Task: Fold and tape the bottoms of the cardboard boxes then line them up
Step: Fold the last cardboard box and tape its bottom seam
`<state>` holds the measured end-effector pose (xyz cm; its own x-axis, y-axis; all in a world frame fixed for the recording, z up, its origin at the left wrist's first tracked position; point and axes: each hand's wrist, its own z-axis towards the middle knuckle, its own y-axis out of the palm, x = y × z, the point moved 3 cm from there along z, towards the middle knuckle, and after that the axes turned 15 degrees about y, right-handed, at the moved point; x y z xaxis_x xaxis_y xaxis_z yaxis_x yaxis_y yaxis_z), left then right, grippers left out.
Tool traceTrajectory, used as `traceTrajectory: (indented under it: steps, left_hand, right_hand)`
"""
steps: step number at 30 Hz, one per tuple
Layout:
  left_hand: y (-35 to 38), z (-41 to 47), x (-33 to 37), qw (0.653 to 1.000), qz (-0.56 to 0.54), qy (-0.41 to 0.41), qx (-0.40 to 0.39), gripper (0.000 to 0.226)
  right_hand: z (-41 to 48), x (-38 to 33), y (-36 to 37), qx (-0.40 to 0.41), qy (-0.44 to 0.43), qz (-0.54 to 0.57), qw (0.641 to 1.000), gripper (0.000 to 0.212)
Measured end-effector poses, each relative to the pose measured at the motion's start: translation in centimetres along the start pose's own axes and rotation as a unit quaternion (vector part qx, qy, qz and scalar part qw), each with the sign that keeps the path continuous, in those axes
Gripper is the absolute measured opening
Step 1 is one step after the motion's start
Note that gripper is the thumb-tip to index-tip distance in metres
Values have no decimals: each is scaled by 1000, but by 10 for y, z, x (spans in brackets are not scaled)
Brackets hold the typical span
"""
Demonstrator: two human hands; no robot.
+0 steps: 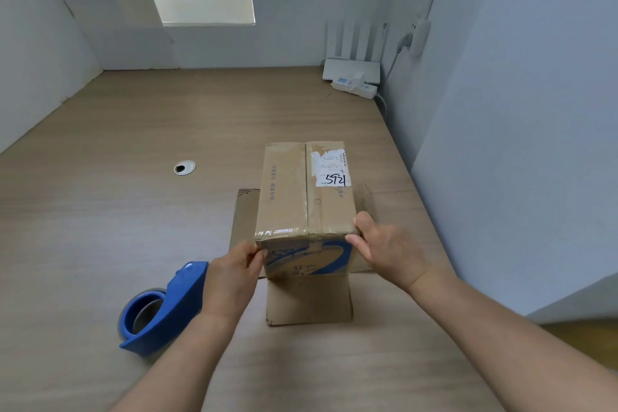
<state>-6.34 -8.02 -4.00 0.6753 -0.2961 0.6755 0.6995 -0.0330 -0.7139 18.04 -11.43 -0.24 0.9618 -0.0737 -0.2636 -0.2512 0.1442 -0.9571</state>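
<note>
A brown cardboard box [294, 197] stands upside down on the wooden table [117, 144], its folded bottom facing up with clear tape along the centre seam and a white label marked 594. Its open top flaps splay out flat on the table around it. My left hand [234, 274] pinches the near left corner of the box at the taped edge. My right hand [384, 247] grips the near right corner, thumb on top. A blue tape dispenser [157, 308] lies on the table just left of my left wrist.
A white router [351, 67] and a white power strip [354, 85] sit in the far right corner, cables running up the wall. A round cable hole [184, 167] is in the table left of the box. Walls close in left, back and right.
</note>
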Motion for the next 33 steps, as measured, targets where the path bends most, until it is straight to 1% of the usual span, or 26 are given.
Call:
traceTrajectory:
  steps: [1,2,4,5,7,9,10,13,15,17,19,21,22,24,26,28,30,32,33]
  left_hand:
    - [1,-1,3,1000,0,-2,7,16]
    - [2,-2,4,1000,-8,-8,6,13]
    - [-1,-3,0,999,-25,-33,-8,9]
    - [-4,-2,-3,998,-40,-48,-7,13]
    - [-8,2,-7,986,-144,-84,15,30]
    - [-7,9,-2,963,-246,-105,17,40]
    - [-4,14,2,959,-264,-100,5,44]
    - [7,19,17,964,-247,-92,-41,52]
    - [14,16,31,964,-241,-94,-61,49]
    - [19,14,38,968,-218,-92,-79,56]
    - [18,24,38,981,-166,-81,-56,69]
    - [12,45,33,988,-136,-79,-13,74]
    - [8,58,31,988,-134,-77,1,76]
    - [3,82,33,987,-145,-66,-6,79]
    - [5,101,38,982,-171,-64,-40,78]
    - [7,109,44,984,-156,-66,-60,69]
    - [7,110,49,992,-102,-67,-37,59]
    - [6,103,52,997,-38,-66,-5,50]
    - [5,101,50,998,-18,-62,13,50]
  right_hand:
    - [-3,-1,2,23,-3,-10,1000,23]
    - [-4,-3,2,30,16,-13,999,25]
    - [-6,-4,2,-3,101,1,995,37]
    - [-6,-5,0,-1,146,27,989,43]
    - [-3,-7,-4,3,229,75,970,59]
    - [1,-11,-3,-15,273,91,958,72]
    - [2,-13,0,-32,287,92,953,75]
    - [4,-11,5,-50,315,86,944,74]
    - [8,0,4,-51,341,111,932,74]
    - [16,14,-6,-40,352,133,925,73]
    - [22,26,-22,-10,360,106,927,72]
    - [22,32,-33,0,384,59,922,81]
    - [21,34,-33,-12,399,45,916,89]
    - [16,33,-31,-53,414,46,908,99]
    - [15,30,-27,-76,406,62,909,97]
    - [20,30,-24,-80,387,86,915,85]
    - [29,36,-21,-73,374,140,914,78]
    - [38,44,-22,-73,358,221,904,79]
    - [42,48,-23,-75,351,243,901,82]
